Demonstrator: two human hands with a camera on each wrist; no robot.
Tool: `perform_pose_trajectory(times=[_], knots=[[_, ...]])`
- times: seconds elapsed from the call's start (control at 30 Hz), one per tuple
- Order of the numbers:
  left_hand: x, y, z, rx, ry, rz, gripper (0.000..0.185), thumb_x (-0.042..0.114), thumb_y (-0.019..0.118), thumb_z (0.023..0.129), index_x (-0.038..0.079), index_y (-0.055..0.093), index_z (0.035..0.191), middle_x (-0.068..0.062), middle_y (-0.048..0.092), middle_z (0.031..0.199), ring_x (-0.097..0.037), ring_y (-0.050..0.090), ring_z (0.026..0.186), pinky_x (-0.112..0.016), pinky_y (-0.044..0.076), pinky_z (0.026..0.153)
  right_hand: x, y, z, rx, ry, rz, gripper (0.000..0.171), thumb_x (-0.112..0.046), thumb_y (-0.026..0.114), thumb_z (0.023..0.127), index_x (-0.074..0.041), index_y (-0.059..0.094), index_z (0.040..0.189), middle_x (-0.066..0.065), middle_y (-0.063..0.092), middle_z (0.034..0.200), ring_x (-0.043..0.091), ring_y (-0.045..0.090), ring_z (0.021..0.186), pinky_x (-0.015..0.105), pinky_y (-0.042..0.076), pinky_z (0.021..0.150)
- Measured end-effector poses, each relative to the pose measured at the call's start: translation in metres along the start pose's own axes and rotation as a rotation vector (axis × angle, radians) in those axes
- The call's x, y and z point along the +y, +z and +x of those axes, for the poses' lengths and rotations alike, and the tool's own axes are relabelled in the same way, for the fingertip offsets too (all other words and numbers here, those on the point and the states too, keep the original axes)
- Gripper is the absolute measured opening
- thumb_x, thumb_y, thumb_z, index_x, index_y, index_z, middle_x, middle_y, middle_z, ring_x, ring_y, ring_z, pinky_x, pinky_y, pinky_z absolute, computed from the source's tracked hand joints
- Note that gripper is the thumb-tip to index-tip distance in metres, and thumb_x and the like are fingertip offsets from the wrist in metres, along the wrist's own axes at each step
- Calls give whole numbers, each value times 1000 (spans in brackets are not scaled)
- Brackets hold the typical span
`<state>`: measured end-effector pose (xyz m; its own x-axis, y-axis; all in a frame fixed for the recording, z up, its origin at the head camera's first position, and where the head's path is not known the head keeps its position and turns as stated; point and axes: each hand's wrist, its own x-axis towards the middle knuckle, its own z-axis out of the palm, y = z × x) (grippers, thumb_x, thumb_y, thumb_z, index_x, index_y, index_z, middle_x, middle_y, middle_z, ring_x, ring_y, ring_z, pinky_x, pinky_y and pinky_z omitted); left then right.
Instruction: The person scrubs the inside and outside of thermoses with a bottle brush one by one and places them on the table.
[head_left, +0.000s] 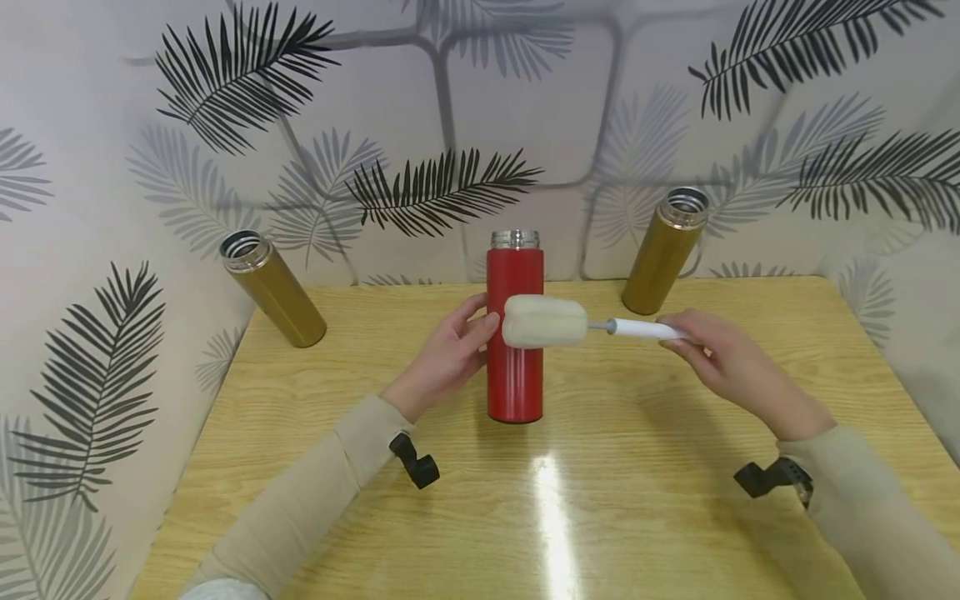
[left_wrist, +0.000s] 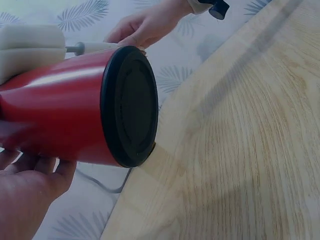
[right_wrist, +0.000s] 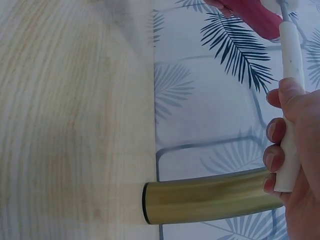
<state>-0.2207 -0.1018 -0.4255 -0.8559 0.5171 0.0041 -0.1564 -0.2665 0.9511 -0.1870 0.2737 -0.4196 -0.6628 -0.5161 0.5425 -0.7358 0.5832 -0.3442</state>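
Observation:
A red flask [head_left: 514,367] stands upright on the wooden table [head_left: 615,500], its mouth open. My left hand [head_left: 480,321] grips its left side at mid-height. In the left wrist view the red flask [left_wrist: 60,115] and its black base [left_wrist: 130,107] fill the left, above my left hand [left_wrist: 25,200]. My right hand [head_left: 678,333] pinches the white handle [head_left: 645,329] of a sponge brush. The pale sponge head [head_left: 543,322] lies level in front of the flask's upper half. The right wrist view shows my fingers [right_wrist: 275,160] curled round the handle [right_wrist: 292,75].
Two open gold flasks stand at the back of the table: the left gold flask [head_left: 273,287] and the right gold flask [head_left: 666,250], also the gold flask [right_wrist: 210,196]. Leaf-patterned walls close in the back and both sides.

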Motion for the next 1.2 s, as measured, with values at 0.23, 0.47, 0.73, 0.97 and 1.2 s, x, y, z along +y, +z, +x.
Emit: perform_pose_trajectory(times=[0.23,0.47,0.73,0.97,1.2], knots=[[-4,-4,-1,-85,-12,-7,112,57,84,78,8,27,161,-14,53,145,-23,53,130,-44,44,114,1,-6,5,32,1,-24,19,-3,69,99,-2,70,118,-2,64,90,5,46,74,21,38,65],[-4,-1,-1,-51,-74,122,85,22,82,92,14,30,159,-18,52,150,-30,55,131,-43,50,110,-2,-10,8,55,5,-61,18,-7,68,101,-2,70,118,0,64,90,6,46,74,21,38,67],[-4,3,2,17,-114,255,66,15,71,99,17,37,155,-9,55,149,-29,52,136,-48,43,115,-3,-11,10,107,4,-83,24,-19,61,107,0,70,117,5,69,95,10,49,76,25,39,69],[-2,0,2,44,-97,268,66,13,71,98,17,40,157,-7,54,151,-28,48,141,-48,43,116,-4,-12,11,64,25,-113,27,5,75,90,-1,70,116,8,72,100,19,63,84,32,47,77],[1,2,3,20,-103,168,56,9,63,103,14,44,155,-14,56,150,-31,56,135,-46,47,113,0,-5,11,23,-24,-70,43,17,80,77,-1,71,115,4,69,98,12,56,82,22,46,74]])
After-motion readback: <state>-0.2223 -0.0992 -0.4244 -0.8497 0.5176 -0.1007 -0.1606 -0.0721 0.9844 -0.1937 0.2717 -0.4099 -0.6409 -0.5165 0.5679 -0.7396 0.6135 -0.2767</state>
